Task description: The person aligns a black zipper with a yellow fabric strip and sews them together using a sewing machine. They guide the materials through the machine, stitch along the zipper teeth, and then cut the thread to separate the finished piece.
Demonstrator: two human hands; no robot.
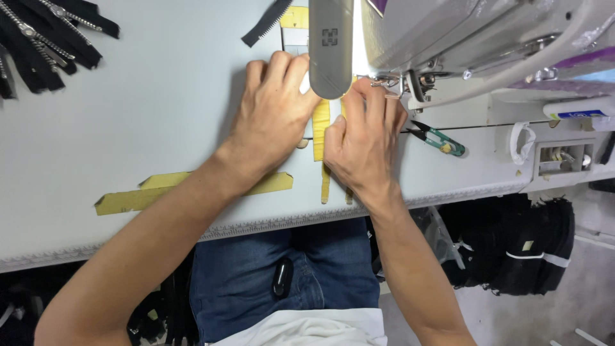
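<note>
My left hand [272, 118] and my right hand [365, 138] press flat on the pale table, side by side under the head of a sewing machine [487, 45]. Between them lie yellow strips of tape or fabric [319, 131] that run toward the needle area [384, 82]. The fingertips of both hands rest on or beside these strips. A grey cylindrical machine part [330, 48] hangs over the left fingers and hides them partly. What lies under the palms is hidden.
A pile of black zippers [41, 41] lies at the far left. One black zipper piece [266, 22] sits near the top. Green-handled thread snips [439, 141] lie right of my right hand. Yellow tape [147, 192] is stuck near the table's front edge [269, 224]. Black bundles [512, 250] hang below right.
</note>
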